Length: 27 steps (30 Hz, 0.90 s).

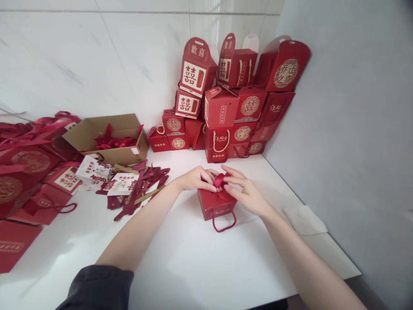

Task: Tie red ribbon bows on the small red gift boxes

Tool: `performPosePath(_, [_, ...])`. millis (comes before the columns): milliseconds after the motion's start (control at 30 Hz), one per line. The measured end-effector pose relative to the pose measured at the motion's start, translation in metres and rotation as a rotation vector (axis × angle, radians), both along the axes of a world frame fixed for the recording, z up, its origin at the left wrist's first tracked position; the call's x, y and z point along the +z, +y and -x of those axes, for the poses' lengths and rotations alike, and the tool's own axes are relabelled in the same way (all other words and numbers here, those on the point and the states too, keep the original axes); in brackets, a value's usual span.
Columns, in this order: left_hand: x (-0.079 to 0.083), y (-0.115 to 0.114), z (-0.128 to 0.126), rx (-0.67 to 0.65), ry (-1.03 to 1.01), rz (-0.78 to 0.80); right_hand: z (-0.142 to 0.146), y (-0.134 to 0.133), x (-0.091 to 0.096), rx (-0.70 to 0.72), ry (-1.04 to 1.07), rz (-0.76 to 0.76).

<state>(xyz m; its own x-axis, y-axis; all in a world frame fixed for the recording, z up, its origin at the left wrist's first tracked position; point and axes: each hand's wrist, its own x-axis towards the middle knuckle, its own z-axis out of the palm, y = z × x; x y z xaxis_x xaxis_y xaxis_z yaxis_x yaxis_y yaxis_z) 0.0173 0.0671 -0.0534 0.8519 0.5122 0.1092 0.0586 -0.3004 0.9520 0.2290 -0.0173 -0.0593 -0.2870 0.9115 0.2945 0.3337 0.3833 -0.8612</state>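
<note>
A small red gift box [209, 204] stands on the white table in front of me, its dark red cord handle [225, 230] hanging down at the near side. On its top is a red ribbon [219, 180] with a raised loop. My left hand [203, 178] is at the left of the loop, thumb and fingers closed on the ribbon. My right hand [243, 191] lies over the box's right side, its fingers apart and fingertips at the ribbon; whether they pinch any of it is hidden.
Stacked red gift boxes [222, 107] stand against the wall behind. A cardboard carton [112, 155] holding red ribbons is at the back left. Flat dark red strips [129, 206] and printed white cards [121, 184] lie in front of it. More red boxes [48, 206] fill the left edge.
</note>
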Motion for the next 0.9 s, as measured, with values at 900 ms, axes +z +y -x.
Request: performPosePath(900, [0.004, 0.000, 0.000, -0.026, 0.030, -0.052, -0.045, 0.040, -0.014, -0.894, 0.903, 0.240])
